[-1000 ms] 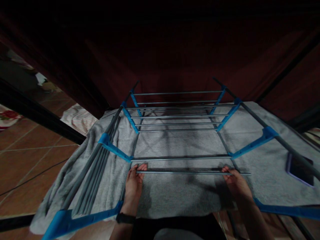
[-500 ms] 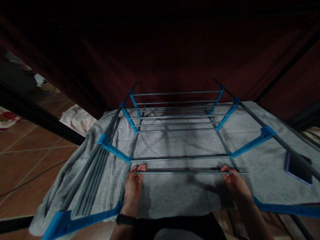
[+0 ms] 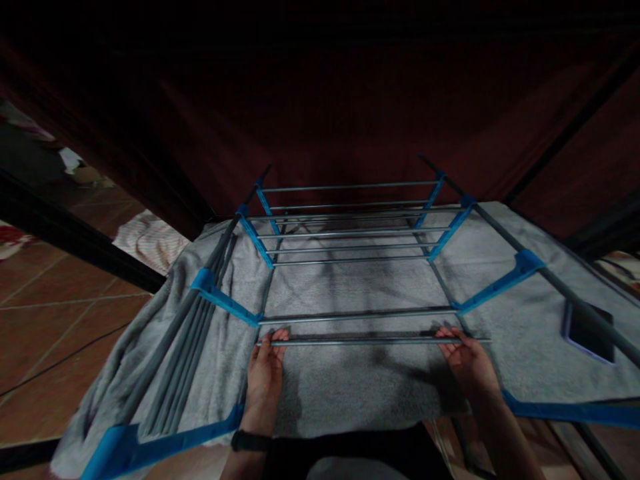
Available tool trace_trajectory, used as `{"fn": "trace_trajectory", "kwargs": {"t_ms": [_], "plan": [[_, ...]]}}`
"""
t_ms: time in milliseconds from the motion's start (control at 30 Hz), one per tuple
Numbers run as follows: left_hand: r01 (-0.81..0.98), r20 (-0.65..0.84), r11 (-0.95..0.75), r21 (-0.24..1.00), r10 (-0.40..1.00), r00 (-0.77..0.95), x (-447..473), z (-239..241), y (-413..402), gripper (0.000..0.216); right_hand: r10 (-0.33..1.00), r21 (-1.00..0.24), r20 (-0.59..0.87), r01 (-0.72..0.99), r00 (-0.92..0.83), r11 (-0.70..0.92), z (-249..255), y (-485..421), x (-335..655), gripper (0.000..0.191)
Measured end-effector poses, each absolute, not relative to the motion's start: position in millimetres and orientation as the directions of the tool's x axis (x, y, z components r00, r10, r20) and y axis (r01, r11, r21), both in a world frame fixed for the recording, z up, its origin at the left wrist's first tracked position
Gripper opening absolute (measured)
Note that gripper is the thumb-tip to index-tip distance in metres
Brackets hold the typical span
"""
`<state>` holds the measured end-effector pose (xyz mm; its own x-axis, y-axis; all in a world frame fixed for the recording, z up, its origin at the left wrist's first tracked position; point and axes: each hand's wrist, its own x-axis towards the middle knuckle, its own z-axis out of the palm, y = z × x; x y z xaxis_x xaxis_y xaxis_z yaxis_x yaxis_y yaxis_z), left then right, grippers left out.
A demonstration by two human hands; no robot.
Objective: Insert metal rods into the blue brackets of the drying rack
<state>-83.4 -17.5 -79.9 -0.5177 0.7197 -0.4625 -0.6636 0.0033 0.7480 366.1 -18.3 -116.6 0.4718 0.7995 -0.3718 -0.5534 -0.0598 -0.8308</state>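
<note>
A loose grey metal rod [image 3: 370, 341] lies crosswise in front of me, held at both ends. My left hand [image 3: 265, 373] grips its left end with fingers curled over it. My right hand [image 3: 467, 363] grips it near the right end, with a short length sticking out past the fingers. The rod sits just in front of a fitted rod [image 3: 357, 315] of a grey and blue rack frame [image 3: 223, 301]. The frame rests on a grey towel [image 3: 360, 393]. A dark watch is on my left wrist.
Several loose grey rods [image 3: 175, 360] lie bundled at the left on the towel. A dark phone [image 3: 587, 330] lies on the towel at the right. Brown tiled floor [image 3: 60, 313] is on the left, a dark red curtain [image 3: 350, 113] behind.
The rod and both hands have shifted slightly left and a little away from me, closer to the fitted rod. The view has drifted slightly too.
</note>
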Motion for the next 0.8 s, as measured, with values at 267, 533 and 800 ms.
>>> {"fn": "trace_trajectory", "kwargs": {"t_ms": [267,533,800], "plan": [[-0.635,-0.468,-0.009,0.772,0.669,-0.577,-81.3,-81.1,-13.8,0.022,0.790,-0.813,-0.424,-0.571,0.442,-0.117,-109.6,-21.0,366.5,0.026],[-0.630,-0.440,-0.034,0.776,0.686,-0.580,-81.6,-82.6,-15.7,0.023,0.729,-0.848,-0.449,-0.505,0.517,-0.164,-114.0,-20.0,369.6,0.034],[-0.660,-0.469,0.008,0.751,0.710,-0.525,-83.7,-80.3,-14.1,0.020,0.734,-0.847,-0.447,-0.505,0.512,-0.164,-110.8,-13.3,362.0,0.049]]}}
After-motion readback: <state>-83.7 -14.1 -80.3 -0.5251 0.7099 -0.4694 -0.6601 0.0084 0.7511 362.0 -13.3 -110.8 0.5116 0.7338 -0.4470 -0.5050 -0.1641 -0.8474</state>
